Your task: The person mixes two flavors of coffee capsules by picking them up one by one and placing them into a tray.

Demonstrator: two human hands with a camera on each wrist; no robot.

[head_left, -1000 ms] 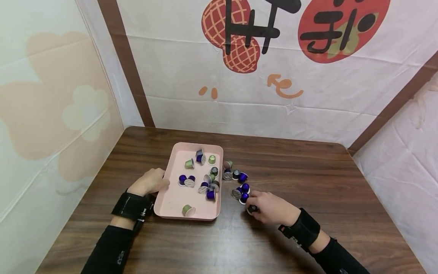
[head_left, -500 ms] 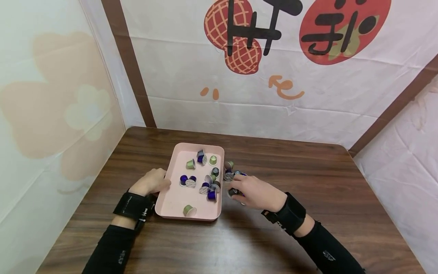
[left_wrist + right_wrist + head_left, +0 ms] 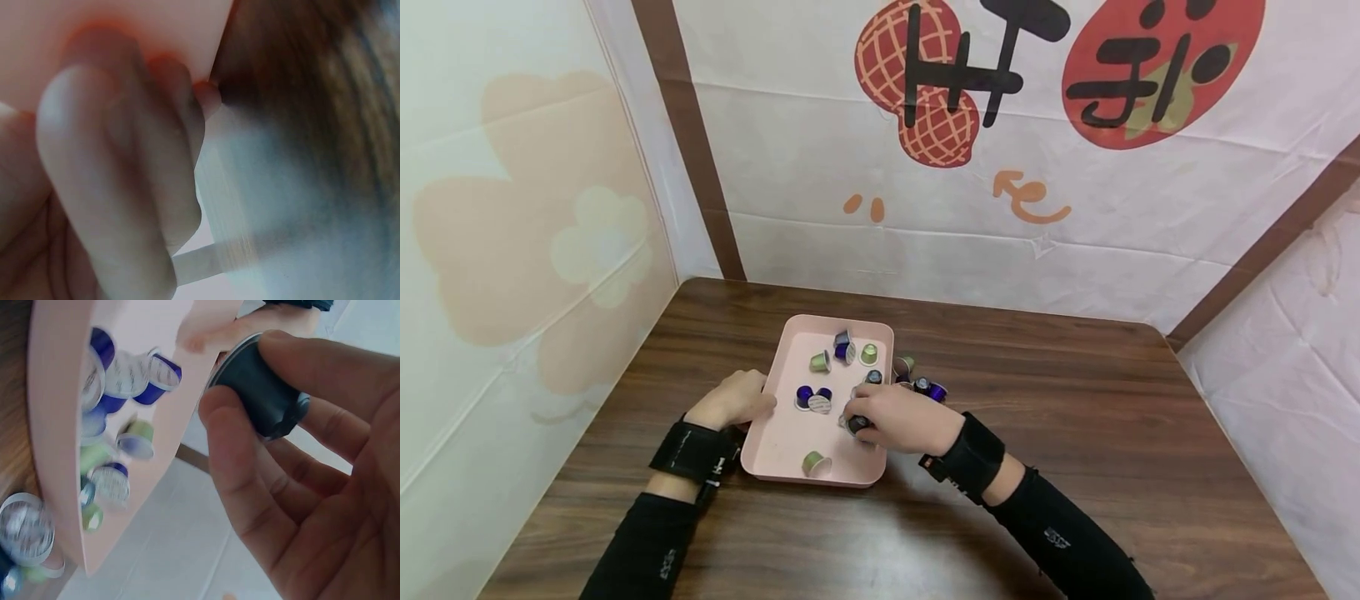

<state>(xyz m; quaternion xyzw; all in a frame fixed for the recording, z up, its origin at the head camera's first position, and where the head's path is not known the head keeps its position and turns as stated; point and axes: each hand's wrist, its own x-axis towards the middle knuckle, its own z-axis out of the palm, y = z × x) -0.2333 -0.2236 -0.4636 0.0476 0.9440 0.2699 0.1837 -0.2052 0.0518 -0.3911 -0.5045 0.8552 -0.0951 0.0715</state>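
Between thumb and index finger, my right hand (image 3: 906, 417) pinches a dark coffee capsule (image 3: 259, 387), seen close in the right wrist view. In the head view that hand is over the right side of a pink tray (image 3: 775, 454) and covers some capsules there. My left hand (image 3: 733, 400) grips the tray's left edge, thumb over the rim; the left wrist view has its fingers (image 3: 94, 144) against the pink outside. Inside the tray lie several capsules, among them a green one (image 3: 814, 463) near the front and a blue one (image 3: 804, 395) at the middle left.
Just right of the tray, loose capsules sit on the wooden table (image 3: 1060, 400), including a blue one (image 3: 937, 392) and a green one (image 3: 906, 365); the right forearm partly hides this area. A printed white curtain (image 3: 790, 250) stands behind the table.
My right hand has lifted the dark capsule from the table and carried it left, past the loose capsules, to over the tray. The left hand stays at the tray's edge.
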